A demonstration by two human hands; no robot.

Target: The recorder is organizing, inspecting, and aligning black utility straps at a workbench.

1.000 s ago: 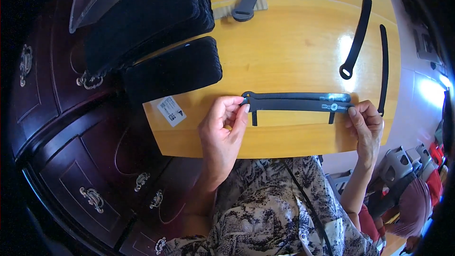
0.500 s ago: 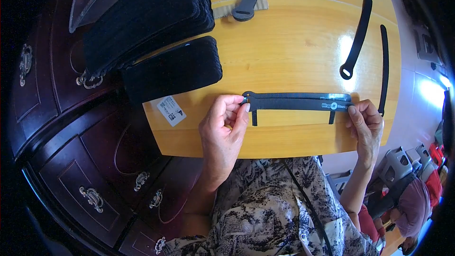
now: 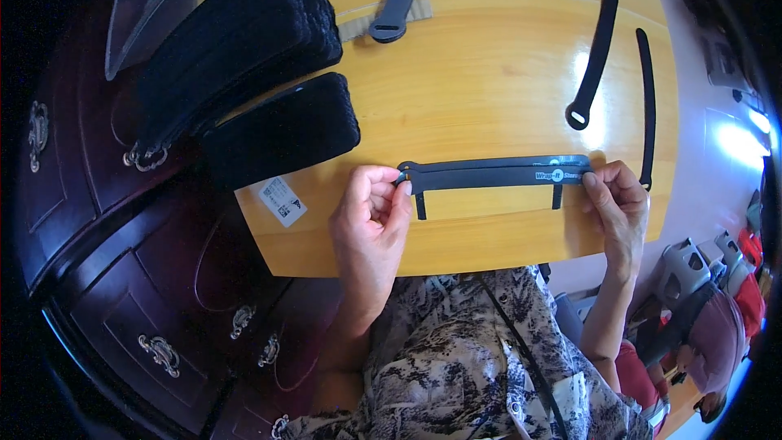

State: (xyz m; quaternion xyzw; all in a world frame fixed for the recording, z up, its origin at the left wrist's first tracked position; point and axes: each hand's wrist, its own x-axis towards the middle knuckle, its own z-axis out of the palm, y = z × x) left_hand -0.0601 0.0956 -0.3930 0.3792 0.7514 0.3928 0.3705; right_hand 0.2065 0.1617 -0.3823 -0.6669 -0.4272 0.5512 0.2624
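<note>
A dark grey hook-and-loop strap (image 3: 481, 176) with a printed label near its right end is stretched level between my hands, just above the table's near part. My left hand (image 3: 371, 232) pinches its left end between thumb and fingertips. Its right end is pinched by my right hand (image 3: 619, 208). A second dark strap (image 3: 489, 164) lies along the far edge of the first, mostly covered by it. Below them, two short black strips, a left one (image 3: 421, 208) and a right one (image 3: 557, 198), stick out toward me.
At the left stand a tall stack of black straps (image 3: 236, 49) and a lower stack (image 3: 281, 126), near a white sticker (image 3: 282, 201). Two loose black straps, one (image 3: 599, 49) beside the other (image 3: 648, 106), lie at right. A grey strap (image 3: 399, 0) crosses a cardboard strip (image 3: 420, 9).
The whole view has shifted slightly, so most things appear a little farther left. Both hands keep their pinch on the strap, and its far edge now lies more in line with the second strap.
</note>
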